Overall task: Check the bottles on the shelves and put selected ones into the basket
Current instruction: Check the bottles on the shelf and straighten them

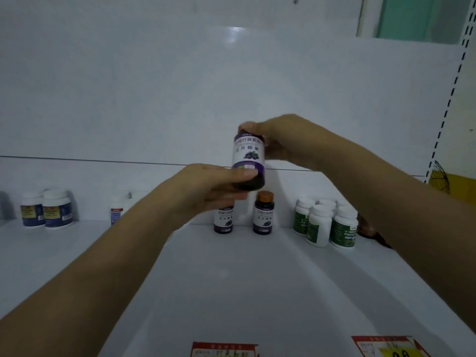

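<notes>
- Far left on the shelf [231, 279]: two blue-label bottles [46, 211], one white bottle [117, 210] behind a forearm [144, 228].
- Left of centre: left hand [213, 186] gripping the base of the held purple bottle [248, 157], upright, long axis vertical, above the shelf.
- Right of centre: right hand [280, 140] clasping its top.
- Beneath: two shelved purple bottles [263, 215]; rightward, at least five green-label bottles [332, 222].
- No basket in view, so cannot tell which hand lies nearer it.

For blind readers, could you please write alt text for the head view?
The left hand grips the base and the right hand the cap of a purple bottle held above a shelf. Two matching bottles stand behind.
</notes>
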